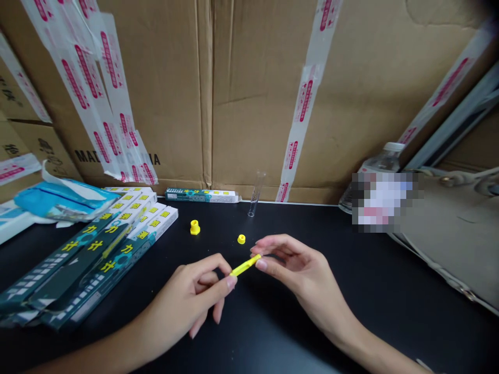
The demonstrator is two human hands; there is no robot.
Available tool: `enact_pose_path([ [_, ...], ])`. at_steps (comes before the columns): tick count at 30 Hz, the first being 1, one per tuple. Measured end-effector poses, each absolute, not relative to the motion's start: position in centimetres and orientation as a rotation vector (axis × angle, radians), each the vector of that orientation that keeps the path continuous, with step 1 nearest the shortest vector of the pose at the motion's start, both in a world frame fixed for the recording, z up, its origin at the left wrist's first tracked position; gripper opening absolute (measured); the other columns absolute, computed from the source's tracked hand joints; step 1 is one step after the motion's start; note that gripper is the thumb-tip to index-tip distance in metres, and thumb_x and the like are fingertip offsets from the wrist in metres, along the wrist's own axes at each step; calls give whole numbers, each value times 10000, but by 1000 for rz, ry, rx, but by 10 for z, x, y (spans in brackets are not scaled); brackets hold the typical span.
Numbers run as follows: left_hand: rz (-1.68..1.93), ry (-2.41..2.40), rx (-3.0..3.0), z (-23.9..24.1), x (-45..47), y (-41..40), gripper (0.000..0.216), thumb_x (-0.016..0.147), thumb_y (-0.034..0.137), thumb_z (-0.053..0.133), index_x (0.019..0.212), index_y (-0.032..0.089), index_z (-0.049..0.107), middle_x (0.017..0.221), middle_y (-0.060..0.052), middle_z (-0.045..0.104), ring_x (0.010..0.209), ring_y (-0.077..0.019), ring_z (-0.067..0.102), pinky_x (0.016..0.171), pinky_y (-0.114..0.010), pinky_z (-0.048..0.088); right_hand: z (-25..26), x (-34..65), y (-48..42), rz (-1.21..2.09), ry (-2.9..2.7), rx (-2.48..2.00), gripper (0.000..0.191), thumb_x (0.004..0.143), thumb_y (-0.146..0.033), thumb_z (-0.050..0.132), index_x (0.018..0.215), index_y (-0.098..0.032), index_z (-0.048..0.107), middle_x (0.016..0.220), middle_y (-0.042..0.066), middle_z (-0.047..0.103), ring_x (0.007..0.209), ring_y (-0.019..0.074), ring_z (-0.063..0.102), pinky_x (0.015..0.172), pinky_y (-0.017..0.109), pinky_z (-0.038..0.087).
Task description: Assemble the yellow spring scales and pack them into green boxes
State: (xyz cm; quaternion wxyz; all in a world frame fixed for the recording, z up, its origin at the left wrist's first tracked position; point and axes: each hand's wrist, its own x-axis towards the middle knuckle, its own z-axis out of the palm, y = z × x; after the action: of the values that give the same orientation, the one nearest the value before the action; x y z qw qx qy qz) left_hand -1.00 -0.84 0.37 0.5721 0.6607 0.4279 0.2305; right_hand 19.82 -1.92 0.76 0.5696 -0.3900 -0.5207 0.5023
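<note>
A slim yellow plastic piece [245, 266] is held up at a slant between my two hands over the black table. My left hand [198, 288] pinches its lower left end between thumb and forefinger. At the upper right end, the thumb and fingers of my right hand [298, 265] close on it. Beyond the hands, a small yellow cap [241, 239] and a larger yellow fitting with a wide base [195, 227] rest on the table. A clear tube with fine markings [255, 196] stands upright farther back.
Long green and white boxes [113, 244] lie at the left, near a blue packet [64, 197]. Another narrow box [202, 195] lies along the cardboard wall [257, 93]. A plastic bottle [370, 163] and a grey bag [448, 234] occupy the right side.
</note>
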Motion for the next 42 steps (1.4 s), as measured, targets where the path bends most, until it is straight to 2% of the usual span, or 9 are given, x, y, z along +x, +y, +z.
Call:
enact_pose_path([
  [10, 526, 1006, 1580, 4, -9, -9, 309, 909, 505, 537, 865, 199, 549, 545, 65, 607, 311, -39, 363, 327, -143, 232, 3, 196, -19, 1482, -1143, -887, 328, 711, -254, 855, 1013, -209, 734, 941, 29, 780, 845, 144, 719, 881, 277, 542],
  [15, 510, 977, 1579, 5, -9, -10, 307, 909, 503, 542, 854, 201, 538, 566, 58, 621, 322, -38, 354, 333, -145, 239, 3, 194, -19, 1672, -975, -882, 357, 690, -249, 873, 1026, -202, 762, 935, 33, 787, 858, 128, 719, 894, 230, 523],
  [20, 535, 973, 1554, 2, -8, -12, 336, 915, 535, 519, 896, 200, 536, 568, 58, 618, 304, -36, 366, 318, -141, 227, -1, 192, -20, 1788, -1004, -798, 269, 801, -269, 794, 1046, -162, 766, 890, 49, 777, 776, 93, 701, 813, 195, 548],
  [27, 599, 1026, 1521, -2, -6, -11, 344, 898, 548, 541, 943, 213, 479, 572, 67, 623, 284, -47, 430, 294, -125, 234, -1, 190, -22, 1801, -899, -804, 297, 767, -276, 823, 1028, -148, 763, 864, 37, 766, 772, 91, 692, 846, 198, 543],
  [32, 623, 950, 1401, -1, -5, -10, 393, 875, 560, 588, 1030, 208, 508, 654, 44, 657, 323, -57, 477, 289, -131, 258, 2, 199, -16, 1676, -928, -877, 350, 735, -249, 847, 1055, -158, 738, 797, 9, 751, 699, 76, 659, 782, 182, 534],
  [34, 616, 827, 1300, -1, -5, -11, 469, 862, 571, 612, 1130, 196, 528, 791, -19, 714, 446, -97, 601, 345, -151, 366, 4, 205, -14, 1634, -917, -890, 390, 747, -246, 840, 1103, -158, 709, 802, 12, 753, 691, 78, 664, 773, 189, 539],
  [37, 612, 660, 1179, 1, -6, -14, 532, 848, 465, 703, 1257, 179, 518, 1012, -113, 743, 715, -164, 711, 566, -226, 516, 8, 213, -10, 1549, -898, -876, 430, 770, -255, 821, 1157, -162, 660, 834, 24, 759, 762, 117, 706, 816, 246, 559],
  [42, 598, 656, 1069, 7, -9, -18, 599, 790, 229, 801, 1310, 181, 508, 1177, -164, 715, 973, -230, 715, 867, -355, 527, 16, 217, -10, 1489, -904, -822, 478, 791, -272, 799, 1204, -169, 579, 908, 55, 771, 896, 219, 749, 937, 413, 558],
])
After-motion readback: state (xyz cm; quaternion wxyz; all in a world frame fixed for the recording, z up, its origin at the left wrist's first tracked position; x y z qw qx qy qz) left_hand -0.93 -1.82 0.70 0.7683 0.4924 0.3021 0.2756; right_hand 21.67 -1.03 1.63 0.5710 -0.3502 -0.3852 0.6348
